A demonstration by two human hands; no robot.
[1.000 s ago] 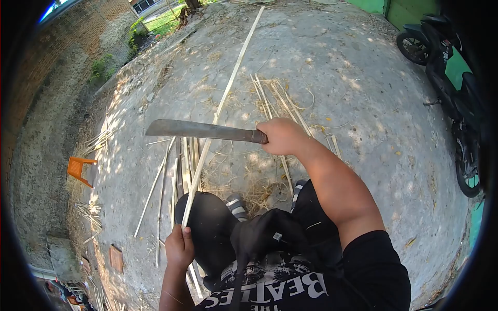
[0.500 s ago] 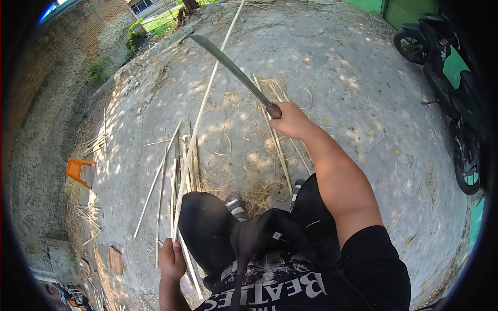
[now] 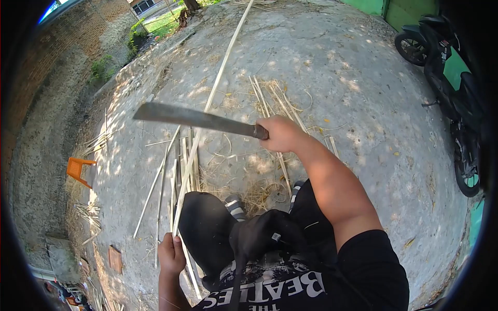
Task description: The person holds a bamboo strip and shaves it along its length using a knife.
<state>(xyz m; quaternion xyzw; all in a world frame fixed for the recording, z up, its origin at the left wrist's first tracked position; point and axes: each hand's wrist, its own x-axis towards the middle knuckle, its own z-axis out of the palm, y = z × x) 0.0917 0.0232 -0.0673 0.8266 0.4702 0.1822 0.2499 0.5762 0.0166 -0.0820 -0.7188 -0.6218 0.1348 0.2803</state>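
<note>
My right hand [image 3: 280,133] is closed round the dark handle of a machete [image 3: 199,119], whose broad blade points left across the view. The blade crosses over a long, pale bamboo strip [image 3: 222,67]; whether they touch I cannot tell. Near my left knee, my left hand [image 3: 172,254] grips the lower end of that strip, which slants up and away to the top of the view. More bamboo strips [image 3: 154,194] lie on the ground by my left leg. Several others [image 3: 284,168] lie in front of my feet, among thin shavings [image 3: 254,194].
An orange plastic stool [image 3: 80,171] stands at the left, near a brick wall [image 3: 78,41]. Small piles of sticks [image 3: 89,213] and a brick [image 3: 115,259] lie on that side. A motorbike [image 3: 446,72] is parked at the right on the concrete ground [image 3: 384,135].
The machete has swung down and towards me, its blade turning from pointing up-left to nearly level. My right hand has moved slightly left and lower. The strip's far end has shifted a little right.
</note>
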